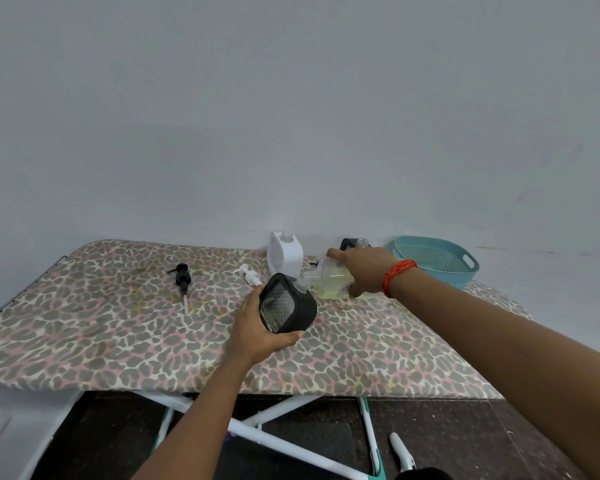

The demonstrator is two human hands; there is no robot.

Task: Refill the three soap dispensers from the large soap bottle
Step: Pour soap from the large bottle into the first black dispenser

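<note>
My left hand [257, 329] grips a black soap dispenser [286, 304] with a clear textured face, tilted and lifted a little above the table. My right hand [362, 270] holds the large clear soap bottle [329, 277] of pale yellow soap on its side, its neck touching the black dispenser's mouth. A white dispenser [284, 252] stands open-topped behind them. Another dark dispenser [352, 243] stands mostly hidden behind my right hand. A black pump head [182, 280] and a white pump head [249, 274] lie loose on the table.
The table has a leopard-print cover [118, 334] and stands against a grey wall. A teal plastic basket [437, 261] sits at the back right corner. Below the front edge are the table's white legs [274, 441] and a dark floor.
</note>
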